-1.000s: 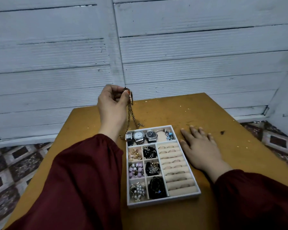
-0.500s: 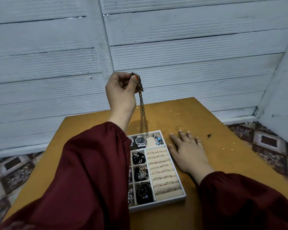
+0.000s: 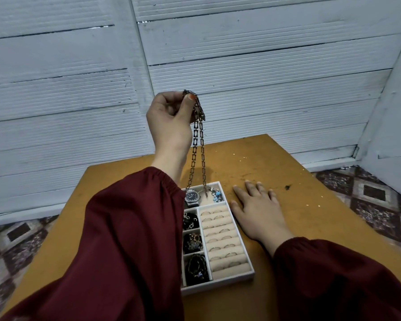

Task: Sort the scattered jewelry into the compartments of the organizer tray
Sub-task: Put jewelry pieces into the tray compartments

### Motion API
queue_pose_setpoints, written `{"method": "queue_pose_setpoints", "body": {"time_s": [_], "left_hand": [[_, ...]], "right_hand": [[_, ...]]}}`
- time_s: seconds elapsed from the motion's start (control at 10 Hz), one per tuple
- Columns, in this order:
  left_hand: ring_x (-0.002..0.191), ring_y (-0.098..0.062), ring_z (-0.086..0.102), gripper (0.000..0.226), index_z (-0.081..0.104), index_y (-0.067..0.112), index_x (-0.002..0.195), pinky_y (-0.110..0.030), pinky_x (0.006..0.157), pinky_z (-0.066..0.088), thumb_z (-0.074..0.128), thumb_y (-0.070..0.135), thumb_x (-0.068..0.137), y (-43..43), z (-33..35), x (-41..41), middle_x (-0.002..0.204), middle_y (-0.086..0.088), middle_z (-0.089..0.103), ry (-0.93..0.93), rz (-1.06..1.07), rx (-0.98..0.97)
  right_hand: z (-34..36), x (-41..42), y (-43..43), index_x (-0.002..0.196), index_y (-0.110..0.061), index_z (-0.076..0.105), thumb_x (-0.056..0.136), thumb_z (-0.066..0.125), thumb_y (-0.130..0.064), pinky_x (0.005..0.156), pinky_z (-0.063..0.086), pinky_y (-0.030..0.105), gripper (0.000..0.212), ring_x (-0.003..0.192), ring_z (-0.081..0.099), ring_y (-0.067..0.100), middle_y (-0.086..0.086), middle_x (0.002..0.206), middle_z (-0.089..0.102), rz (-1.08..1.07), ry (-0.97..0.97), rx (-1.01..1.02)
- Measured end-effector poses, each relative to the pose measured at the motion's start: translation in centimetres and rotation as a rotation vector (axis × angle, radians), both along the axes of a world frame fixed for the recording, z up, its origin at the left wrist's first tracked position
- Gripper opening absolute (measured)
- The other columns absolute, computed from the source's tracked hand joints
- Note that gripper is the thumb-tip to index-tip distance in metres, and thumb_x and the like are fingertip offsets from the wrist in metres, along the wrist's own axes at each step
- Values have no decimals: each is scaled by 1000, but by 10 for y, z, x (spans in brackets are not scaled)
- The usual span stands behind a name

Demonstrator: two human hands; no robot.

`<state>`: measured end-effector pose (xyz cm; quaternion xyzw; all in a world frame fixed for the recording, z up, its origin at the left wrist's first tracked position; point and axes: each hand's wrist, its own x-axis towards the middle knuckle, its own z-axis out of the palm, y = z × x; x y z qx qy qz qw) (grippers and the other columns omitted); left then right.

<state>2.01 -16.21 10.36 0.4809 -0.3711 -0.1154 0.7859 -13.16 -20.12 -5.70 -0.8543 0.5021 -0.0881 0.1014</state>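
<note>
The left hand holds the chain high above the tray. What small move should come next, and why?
Probably lower the left hand slowly, so the chain coils into the top compartment of the organizer tray. The chain hangs doubled from the fingers, and its lower ends already reach that compartment, between the watch and the blue-beaded piece. The right hand lies flat on the table beside the tray.

The tray [image 3: 232, 280] sits on the table [image 3: 310, 205] — rings [image 3: 220, 237] in its right column, a watch [image 3: 192, 196] in the far compartment — with the chain [image 3: 200, 147] hanging above that far end and the right hand [image 3: 257, 209] flat just beside it.
</note>
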Motion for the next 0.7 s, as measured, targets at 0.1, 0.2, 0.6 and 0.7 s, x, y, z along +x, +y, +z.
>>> {"method": "queue_pose_setpoints", "body": {"time_s": [0.1, 0.2, 0.6, 0.7], "left_hand": [[60, -2, 61, 14, 56, 13, 83, -23, 66, 54, 64, 3, 88, 2, -2, -2, 71, 1, 62, 12, 3, -6], [62, -4, 60, 15, 56, 15, 82, -25, 69, 55, 65, 4, 88, 3, -3, -2, 71, 1, 61, 16, 12, -1], [67, -7, 61, 17, 55, 18, 82, -30, 76, 55, 64, 5, 88, 2, -27, -4, 77, -1, 63, 65, 23, 65], [68, -6, 62, 17, 55, 18, 83, -31, 77, 54, 64, 5, 88, 2, -33, -3, 79, -2, 63, 62, 25, 81]], "right_hand": [[0, 0, 0, 149, -36, 21, 97, 24, -52, 118, 3, 46, 55, 148, 4, 22, -1, 160, 11, -3, 2, 4], [1, 0, 1, 149, -35, 21, 97, 24, -51, 118, 3, 46, 55, 147, 4, 23, 0, 160, 11, -3, 4, 0], [-1, 0, 1, 148, -36, 23, 97, 26, -52, 118, 3, 46, 54, 147, 6, 23, 0, 160, 14, 1, -18, -9], [-3, 0, 0, 148, -36, 24, 97, 26, -52, 118, 4, 46, 54, 147, 6, 23, 0, 160, 14, -1, -17, -14]]}}
